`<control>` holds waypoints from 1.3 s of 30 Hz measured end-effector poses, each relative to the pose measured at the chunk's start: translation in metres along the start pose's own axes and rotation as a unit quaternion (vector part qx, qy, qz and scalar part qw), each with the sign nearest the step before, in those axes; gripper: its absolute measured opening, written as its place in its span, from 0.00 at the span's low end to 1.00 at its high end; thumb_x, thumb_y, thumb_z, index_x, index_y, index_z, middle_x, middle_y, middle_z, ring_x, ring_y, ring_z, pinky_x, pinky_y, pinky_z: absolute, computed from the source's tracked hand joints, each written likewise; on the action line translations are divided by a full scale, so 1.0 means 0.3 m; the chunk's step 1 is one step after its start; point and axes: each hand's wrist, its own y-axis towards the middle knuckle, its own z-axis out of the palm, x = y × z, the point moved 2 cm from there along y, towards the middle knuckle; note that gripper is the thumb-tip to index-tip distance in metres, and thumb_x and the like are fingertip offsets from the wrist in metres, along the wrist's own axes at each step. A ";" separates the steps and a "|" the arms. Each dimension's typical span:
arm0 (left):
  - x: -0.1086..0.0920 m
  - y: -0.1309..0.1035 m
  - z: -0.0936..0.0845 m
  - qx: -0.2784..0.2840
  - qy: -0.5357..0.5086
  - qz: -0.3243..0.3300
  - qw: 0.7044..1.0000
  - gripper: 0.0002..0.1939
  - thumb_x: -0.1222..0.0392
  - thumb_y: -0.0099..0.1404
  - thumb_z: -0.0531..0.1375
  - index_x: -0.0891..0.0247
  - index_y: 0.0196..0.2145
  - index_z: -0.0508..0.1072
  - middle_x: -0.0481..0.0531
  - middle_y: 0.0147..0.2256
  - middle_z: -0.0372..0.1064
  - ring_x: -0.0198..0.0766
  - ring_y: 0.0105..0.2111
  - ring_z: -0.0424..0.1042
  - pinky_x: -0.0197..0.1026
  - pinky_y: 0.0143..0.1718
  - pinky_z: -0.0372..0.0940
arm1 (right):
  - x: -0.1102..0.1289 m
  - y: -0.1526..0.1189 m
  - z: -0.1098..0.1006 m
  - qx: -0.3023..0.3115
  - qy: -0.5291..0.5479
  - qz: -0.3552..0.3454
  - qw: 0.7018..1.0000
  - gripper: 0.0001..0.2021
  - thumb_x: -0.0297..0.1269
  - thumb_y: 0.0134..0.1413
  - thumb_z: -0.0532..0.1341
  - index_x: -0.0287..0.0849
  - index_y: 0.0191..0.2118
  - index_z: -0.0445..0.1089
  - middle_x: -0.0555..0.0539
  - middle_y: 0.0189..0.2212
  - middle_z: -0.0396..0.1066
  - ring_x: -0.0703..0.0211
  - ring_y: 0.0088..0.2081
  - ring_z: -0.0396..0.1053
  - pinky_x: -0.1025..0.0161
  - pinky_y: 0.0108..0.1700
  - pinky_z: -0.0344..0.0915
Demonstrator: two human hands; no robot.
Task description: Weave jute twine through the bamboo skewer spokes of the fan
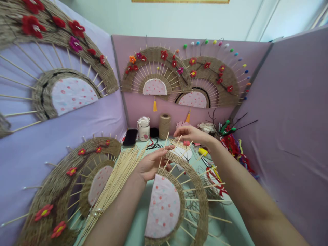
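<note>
A half-round fan (164,205) of thin wooden sticks woven with brown twine stands tilted on its side in front of me, with pink dotted cloth at its centre. My left hand (153,163) grips its upper end, fingers wrapped around the sticks and the twine band. Just above the stick tips is my right hand (191,134), its fingers curled and pressed together. Whatever they pinch, perhaps a strand of twine, is too small to make out. Loose twine (192,213) lies in tangles behind the fan.
Left of the fan lies a bundle of thin sticks (115,177), beside a flowered fan (69,181). At the back are a phone (130,137), a white bottle (144,129) and a twine spool (164,126). Coloured pipe cleaners (234,150) pile up right. Finished fans (156,54) hang on the partition.
</note>
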 end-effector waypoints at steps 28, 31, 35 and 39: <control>-0.016 -0.028 0.028 -0.088 0.213 0.088 0.969 0.13 0.58 0.54 0.67 0.66 0.34 0.70 0.54 0.34 0.75 0.35 0.33 0.75 0.39 0.40 0.69 | -0.168 -0.126 0.231 -0.148 0.258 0.081 0.951 0.18 0.49 0.38 0.70 0.40 0.28 0.68 0.53 0.20 0.66 0.67 0.21 0.62 0.67 0.25 0.57; -0.023 -0.032 0.031 -0.141 0.240 0.102 0.955 0.16 0.53 0.55 0.66 0.62 0.36 0.66 0.51 0.31 0.74 0.37 0.29 0.75 0.39 0.32 0.69 | -0.173 -0.162 0.221 -0.154 0.264 0.077 0.949 0.18 0.49 0.38 0.69 0.40 0.28 0.68 0.55 0.18 0.62 0.69 0.19 0.55 0.68 0.23 0.51; -0.033 -0.031 0.020 -0.184 0.279 0.151 0.930 0.17 0.47 0.56 0.63 0.61 0.37 0.68 0.48 0.29 0.72 0.33 0.24 0.73 0.36 0.26 0.67 | -0.159 -0.176 0.213 -0.155 0.263 0.048 0.951 0.17 0.48 0.38 0.69 0.40 0.26 0.68 0.57 0.16 0.56 0.71 0.18 0.48 0.68 0.22 0.44; -0.039 -0.028 0.005 -0.211 0.301 0.191 0.910 0.17 0.46 0.55 0.63 0.61 0.35 0.71 0.46 0.27 0.71 0.32 0.22 0.71 0.36 0.25 0.68 | -0.150 -0.175 0.206 -0.139 0.228 0.040 0.963 0.16 0.49 0.41 0.68 0.39 0.25 0.68 0.57 0.16 0.55 0.70 0.20 0.49 0.67 0.24 0.44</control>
